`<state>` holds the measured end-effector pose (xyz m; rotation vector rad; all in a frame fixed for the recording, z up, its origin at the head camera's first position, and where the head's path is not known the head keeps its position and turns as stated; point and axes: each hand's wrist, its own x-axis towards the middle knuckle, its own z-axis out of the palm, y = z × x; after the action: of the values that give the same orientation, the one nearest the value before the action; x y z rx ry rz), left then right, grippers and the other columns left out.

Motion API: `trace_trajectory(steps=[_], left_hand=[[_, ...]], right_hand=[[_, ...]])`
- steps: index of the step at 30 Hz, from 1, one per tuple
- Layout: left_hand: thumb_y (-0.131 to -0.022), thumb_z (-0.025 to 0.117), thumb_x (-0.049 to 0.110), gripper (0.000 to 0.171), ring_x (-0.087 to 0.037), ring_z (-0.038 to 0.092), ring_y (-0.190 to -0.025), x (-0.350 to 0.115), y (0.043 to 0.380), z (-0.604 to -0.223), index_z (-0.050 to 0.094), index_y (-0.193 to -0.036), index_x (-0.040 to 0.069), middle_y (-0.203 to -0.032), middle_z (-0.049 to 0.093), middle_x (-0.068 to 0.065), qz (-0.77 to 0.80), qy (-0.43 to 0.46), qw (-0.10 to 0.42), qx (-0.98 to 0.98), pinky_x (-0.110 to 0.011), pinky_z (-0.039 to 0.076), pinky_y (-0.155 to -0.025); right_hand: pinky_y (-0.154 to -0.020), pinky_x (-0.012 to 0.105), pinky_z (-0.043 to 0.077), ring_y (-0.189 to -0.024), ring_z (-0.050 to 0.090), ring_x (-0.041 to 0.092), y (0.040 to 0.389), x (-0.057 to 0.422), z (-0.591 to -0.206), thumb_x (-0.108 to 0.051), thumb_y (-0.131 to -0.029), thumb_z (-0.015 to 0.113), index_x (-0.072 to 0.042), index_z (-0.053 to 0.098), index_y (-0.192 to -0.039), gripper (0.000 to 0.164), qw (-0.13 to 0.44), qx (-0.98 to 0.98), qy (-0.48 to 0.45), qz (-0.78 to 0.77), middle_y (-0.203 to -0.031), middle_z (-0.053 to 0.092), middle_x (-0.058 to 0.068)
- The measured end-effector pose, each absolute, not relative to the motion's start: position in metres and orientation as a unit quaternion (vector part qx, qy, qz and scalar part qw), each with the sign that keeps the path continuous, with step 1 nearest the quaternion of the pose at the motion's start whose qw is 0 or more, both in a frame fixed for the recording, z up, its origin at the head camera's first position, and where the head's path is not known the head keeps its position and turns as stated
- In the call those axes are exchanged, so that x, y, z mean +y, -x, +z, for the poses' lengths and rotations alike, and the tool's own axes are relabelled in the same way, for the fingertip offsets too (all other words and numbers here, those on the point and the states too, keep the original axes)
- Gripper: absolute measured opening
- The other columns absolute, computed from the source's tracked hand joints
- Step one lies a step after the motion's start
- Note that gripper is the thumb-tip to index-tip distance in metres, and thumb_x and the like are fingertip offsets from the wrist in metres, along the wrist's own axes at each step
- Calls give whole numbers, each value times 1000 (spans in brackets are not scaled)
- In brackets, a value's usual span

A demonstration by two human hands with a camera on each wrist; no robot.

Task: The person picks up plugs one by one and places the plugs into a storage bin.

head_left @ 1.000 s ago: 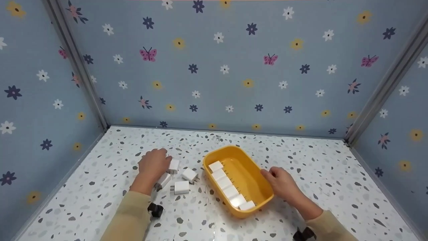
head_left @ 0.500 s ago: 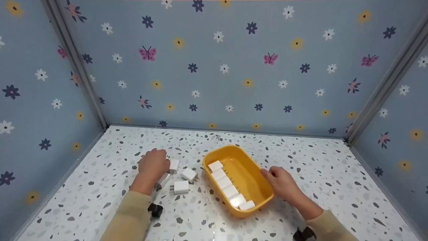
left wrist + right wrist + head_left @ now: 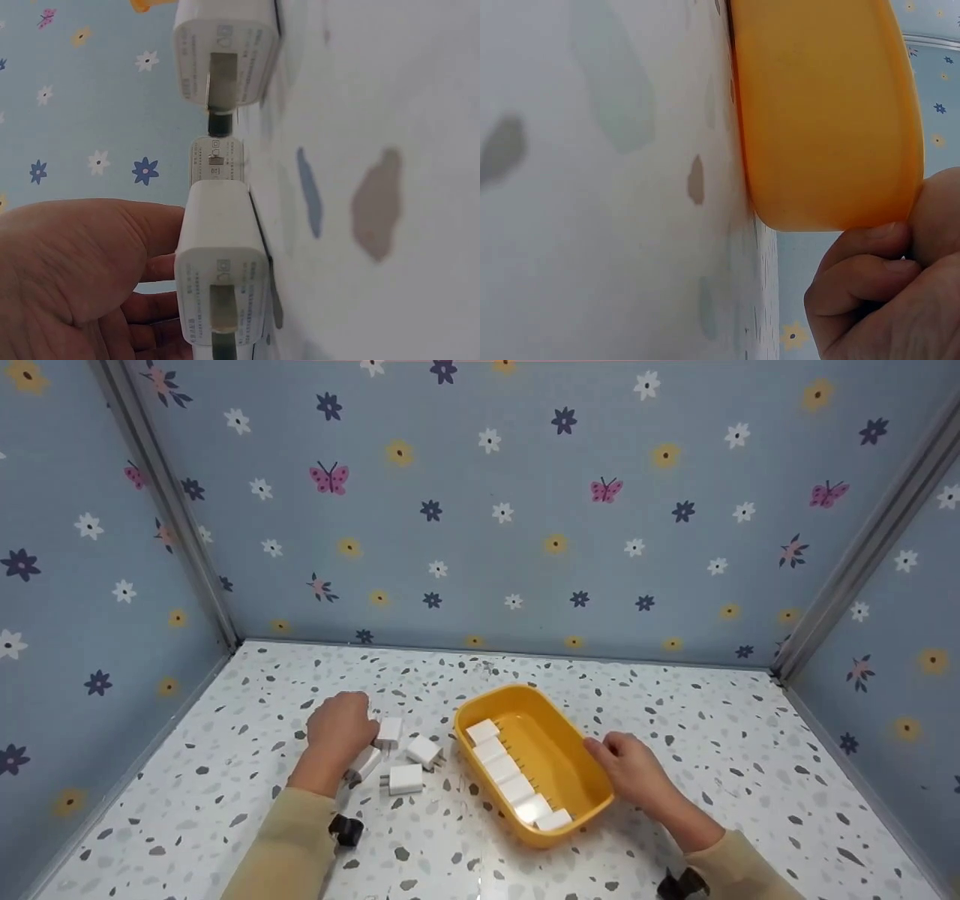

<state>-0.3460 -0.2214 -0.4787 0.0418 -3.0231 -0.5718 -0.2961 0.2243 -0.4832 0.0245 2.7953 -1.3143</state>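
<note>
My left hand (image 3: 340, 727) is among several loose white phone chargers, its fingers curled down. A sliver of white charger (image 3: 373, 714) shows at its fingertips, the rest covered by the hand. From the left wrist, a nearer charger (image 3: 221, 262) with metal prongs hides the fingertips. Other chargers lie beside it, one (image 3: 425, 751) turned at an angle and one (image 3: 406, 779) in front. My right hand (image 3: 630, 769) pinches the right rim of a yellow plastic tray (image 3: 559, 735). Inside, a row of chargers (image 3: 502, 769) lines the left wall, prongs pointing right.
The white speckled tabletop (image 3: 712, 727) carries everything. Blue flowered panels (image 3: 480, 547) enclose it at the back and both sides, with metal posts (image 3: 862, 525) in the corners. Black wrist cameras (image 3: 346, 830) sit on both forearms.
My left hand has drawn slightly left, showing a bit of white at its fingertips. The right hand keeps its grip on the tray, which stays put.
</note>
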Motion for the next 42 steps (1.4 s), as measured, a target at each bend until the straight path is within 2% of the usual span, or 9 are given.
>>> trace_trajectory(steps=[7, 14, 21, 27, 32, 37, 42], left_hand=[[-98, 72, 9, 7, -28, 59, -73, -221, 345, -477, 70, -97, 3, -88, 68, -11, -190, -16, 42, -981, -49, 54, -64], [-97, 69, 7, 7, -29, 60, -73, -220, 344, -474, 70, -101, 1, -90, 68, -13, -202, -14, 49, -978, -48, 53, -63], [-96, 68, 8, 37, -39, 72, -90, -217, 341, -464, 72, -131, -6, -115, 74, -24, -208, -4, 81, -975, -57, 61, -73], [-98, 68, 8, 53, -46, 72, -99, -209, 338, -458, 64, -149, -7, -130, 70, -32, -212, 14, 89, -973, -61, 62, -77], [-100, 68, 11, 55, -46, 72, -110, -202, 338, -454, 63, -152, -4, -133, 70, -30, -216, 16, 91, -972, -64, 62, -82], [-101, 71, 13, 53, -44, 71, -110, -194, 336, -453, 65, -151, -2, -130, 72, -28, -219, 30, 108, -969, -63, 63, -83], [-102, 72, 15, 52, -43, 72, -109, -182, 336, -450, 65, -151, -1, -135, 71, -28, -220, 44, 116, -967, -62, 63, -84]], right_hand=[[-64, 31, 48, -77, 57, 23, 297, 224, -483, -35, -116, 63, -7, 66, -95, 35, 29, 905, -13, -423, -85, 61, 8], [-65, 30, 49, -79, 59, 23, 298, 224, -484, -36, -116, 63, -7, 67, -97, 34, 35, 906, -15, -422, -87, 62, 9], [-66, 31, 48, -79, 59, 23, 298, 224, -482, -36, -116, 62, -7, 67, -98, 34, 39, 906, -20, -422, -87, 63, 8], [-63, 30, 46, -76, 56, 22, 297, 224, -483, -38, -115, 63, -7, 65, -93, 38, 32, 907, -15, -421, -83, 59, 7], [-63, 30, 47, -76, 57, 22, 297, 224, -483, -38, -115, 63, -6, 66, -94, 38, 31, 906, -13, -421, -84, 60, 7], [-64, 30, 48, -77, 58, 22, 299, 225, -484, -36, -115, 63, -7, 67, -94, 36, 32, 907, -14, -419, -84, 62, 8], [-64, 30, 48, -77, 58, 22, 299, 226, -484, -35, -115, 62, -7, 67, -95, 35, 32, 908, -15, -418, -85, 62, 8]])
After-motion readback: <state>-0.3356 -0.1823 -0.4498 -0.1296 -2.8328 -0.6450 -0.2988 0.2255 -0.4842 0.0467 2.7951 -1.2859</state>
